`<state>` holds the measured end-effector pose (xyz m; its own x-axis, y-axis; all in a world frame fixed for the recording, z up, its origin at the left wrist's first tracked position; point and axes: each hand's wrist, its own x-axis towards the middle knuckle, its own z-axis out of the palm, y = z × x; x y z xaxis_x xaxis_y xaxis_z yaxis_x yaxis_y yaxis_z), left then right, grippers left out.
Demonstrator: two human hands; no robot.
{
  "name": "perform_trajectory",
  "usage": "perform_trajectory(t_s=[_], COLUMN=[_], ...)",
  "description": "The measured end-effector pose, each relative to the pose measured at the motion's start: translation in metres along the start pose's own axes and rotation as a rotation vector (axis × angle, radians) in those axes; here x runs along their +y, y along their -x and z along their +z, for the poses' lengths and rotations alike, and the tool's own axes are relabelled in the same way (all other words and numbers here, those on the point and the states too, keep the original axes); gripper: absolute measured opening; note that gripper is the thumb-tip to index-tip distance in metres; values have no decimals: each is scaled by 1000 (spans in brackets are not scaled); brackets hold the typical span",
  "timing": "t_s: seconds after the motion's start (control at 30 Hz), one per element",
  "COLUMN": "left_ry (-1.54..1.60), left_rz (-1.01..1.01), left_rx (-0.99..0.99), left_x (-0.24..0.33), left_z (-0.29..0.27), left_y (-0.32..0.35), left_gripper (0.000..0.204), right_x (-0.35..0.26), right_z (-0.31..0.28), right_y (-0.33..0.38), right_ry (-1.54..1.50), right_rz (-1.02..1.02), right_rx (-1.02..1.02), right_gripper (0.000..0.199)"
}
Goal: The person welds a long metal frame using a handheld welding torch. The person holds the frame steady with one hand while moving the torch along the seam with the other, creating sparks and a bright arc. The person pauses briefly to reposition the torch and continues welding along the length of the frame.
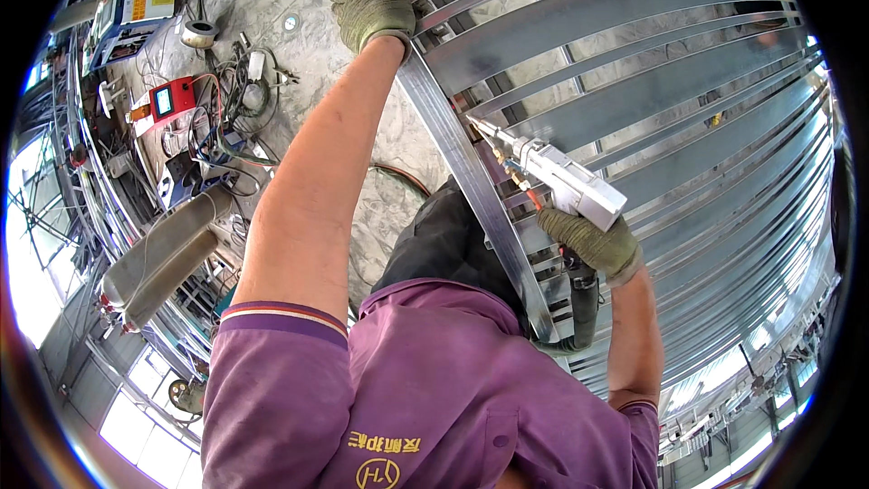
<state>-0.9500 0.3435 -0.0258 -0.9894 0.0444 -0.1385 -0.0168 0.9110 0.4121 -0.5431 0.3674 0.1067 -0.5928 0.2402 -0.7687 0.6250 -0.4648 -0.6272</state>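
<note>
**Welding torch held against a galvanised steel frame**

The white, box-bodied handheld welding torch (pixel 566 183) with a slim metal nozzle lay in the right hand (pixel 593 243), whose gloved fingers (pixel 568 226) were clenched around its grip. Its nozzle tip pointed up and to the left, touching or just short of the long shiny steel edge rail (pixel 471 172) of the frame, about halfway along that rail. A dark ribbed hose (pixel 584 303) ran down from the torch's handle, past the right forearm.

The rail ran diagonally from the top of the view to its lower middle and formed the near edge of a large frame of parallel galvanised steel channels (pixel 634 63), which spread away to the right and upper right. The left hand (pixel 374 11), in an olive knitted work glove, gripped the same rail near its upper end, fingers wrapped over the edge, well apart from the torch. Both arms were bare below the short sleeves of a purple polo shirt (pixel 434 389).

Beyond the rail's left side lay the grey concrete floor (pixel 272 0). On it, well apart from the frame, stood a small red box-shaped unit with a screen (pixel 170 100), a tangle of dark cables (pixel 237 81), and a roll of grey tape (pixel 198 33). A grey cylinder (pixel 163 258) lay near the view's left edge.
</note>
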Motion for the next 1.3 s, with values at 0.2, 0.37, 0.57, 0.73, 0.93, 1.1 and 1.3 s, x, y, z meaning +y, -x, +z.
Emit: perform_trajectory(t_s=[0.2,0.37,0.57,0.73,0.93,1.1,1.3], left_ry=[-18,-9,-30,6,-6,-13,5], left_rz=[16,-7,-4,-12,-2,-10,1], left_rx=[17,-28,14,-39,-26,-73,-61], left_x=[-3,5,1,4,3,6,3], left_z=[2,-7,0,-6,-5,-9,-10], left_y=[0,4,3,4,5,5,6], left_gripper=[107,105,99,101,103,107,107], right_x=[3,-4,6,7,12,13,8], right_z=[2,5,3,5,3,3,3], right_y=[-7,-8,-14,-12,-13,-10,-7], right_ry=[30,8,101,29,103,88,89], right_rz=[-54,29,-111,-134,-128,-114,-85], right_rx=[-26,-41,-52,-45,-37,-34,-35], right_gripper=[60,63,63,64,64,64,65])
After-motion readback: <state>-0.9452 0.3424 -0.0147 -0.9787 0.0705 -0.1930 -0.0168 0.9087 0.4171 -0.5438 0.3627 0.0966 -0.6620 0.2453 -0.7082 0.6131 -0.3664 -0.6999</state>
